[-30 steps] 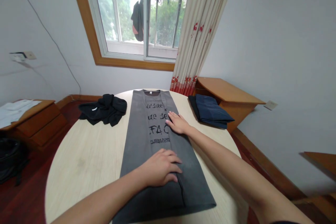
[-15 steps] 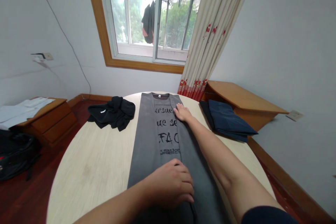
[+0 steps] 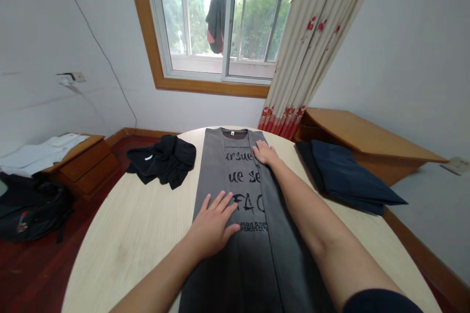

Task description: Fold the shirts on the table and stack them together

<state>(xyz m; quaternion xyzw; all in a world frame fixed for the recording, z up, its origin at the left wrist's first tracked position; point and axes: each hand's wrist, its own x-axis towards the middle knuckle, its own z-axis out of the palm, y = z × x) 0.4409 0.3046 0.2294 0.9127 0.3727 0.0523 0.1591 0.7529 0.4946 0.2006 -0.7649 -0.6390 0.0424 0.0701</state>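
A grey T-shirt (image 3: 238,254) with black printed lettering lies lengthwise on the round table (image 3: 128,234), its collar at the far end and both sides folded inward. My left hand (image 3: 213,222) rests on the shirt's left part beside the lettering, fingers spread. Near the collar, my right hand (image 3: 265,152) lies flat on the right folded strip, fingers stretched out. Neither hand grips the cloth. Part of the print is covered by the right fold and by my left hand.
A crumpled black garment (image 3: 165,159) lies at the table's far left. Folded dark blue clothing (image 3: 345,171) sits at the right, beside a wooden desk (image 3: 367,132). A small cabinet (image 3: 84,168) and a black bag (image 3: 35,210) stand to the left. The curtain (image 3: 312,54) hangs behind.
My left hand has moved from the right fold to the shirt's left part, and its curled fingers have spread. My right hand stays near the collar. The view has shifted slightly.
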